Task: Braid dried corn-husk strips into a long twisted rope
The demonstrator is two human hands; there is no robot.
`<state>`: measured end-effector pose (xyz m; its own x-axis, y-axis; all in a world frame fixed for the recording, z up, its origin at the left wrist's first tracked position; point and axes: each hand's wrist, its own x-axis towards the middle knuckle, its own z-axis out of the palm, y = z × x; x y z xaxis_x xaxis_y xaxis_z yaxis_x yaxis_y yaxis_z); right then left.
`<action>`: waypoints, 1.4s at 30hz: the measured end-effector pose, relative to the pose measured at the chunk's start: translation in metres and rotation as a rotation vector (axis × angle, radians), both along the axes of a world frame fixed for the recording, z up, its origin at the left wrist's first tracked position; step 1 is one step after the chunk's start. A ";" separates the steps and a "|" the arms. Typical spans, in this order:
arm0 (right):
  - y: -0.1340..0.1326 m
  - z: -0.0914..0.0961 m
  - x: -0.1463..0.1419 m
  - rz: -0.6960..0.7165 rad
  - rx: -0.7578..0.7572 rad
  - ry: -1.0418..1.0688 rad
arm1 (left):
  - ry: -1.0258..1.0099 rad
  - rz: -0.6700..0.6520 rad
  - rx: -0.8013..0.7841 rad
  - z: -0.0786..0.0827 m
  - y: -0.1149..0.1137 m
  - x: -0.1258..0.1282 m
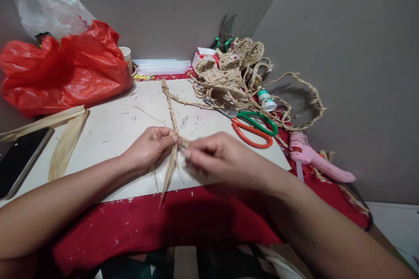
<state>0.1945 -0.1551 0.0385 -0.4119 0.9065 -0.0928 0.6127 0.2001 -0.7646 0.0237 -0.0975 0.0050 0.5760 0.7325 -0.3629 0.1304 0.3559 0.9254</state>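
Note:
A thin braided cord of dry, straw-coloured fibre (170,107) runs down the white board (124,122). My left hand (152,146) pinches its lower end between thumb and fingertips. Below the pinch, loose fibre strands (169,170) fan out toward the board's near edge. Just right of it, my right hand (219,157) is closed, its fingertips blurred by motion, on a strand that leads from the braid. The cord's far end bends back and runs right toward a large heap of braided cord (229,74).
Scissors (252,126) with one green and one orange handle lie right of the braid. Beyond them is a pink glue gun (317,159). A phone (24,159) and flat dry leaf strips (68,139) lie left. Behind stand a red plastic bag (65,74), clear sticks (162,66) and pruning shears (225,35).

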 end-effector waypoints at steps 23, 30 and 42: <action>0.035 -0.048 -0.015 -0.312 -0.684 0.722 | 0.291 -0.311 0.521 -0.004 0.018 -0.015; 0.024 -0.048 -0.026 -0.476 -0.635 0.809 | 0.706 -0.380 0.928 0.011 0.004 -0.017; 0.019 -0.048 -0.029 -0.466 -0.738 0.930 | 1.001 -0.579 1.327 0.003 -0.034 -0.009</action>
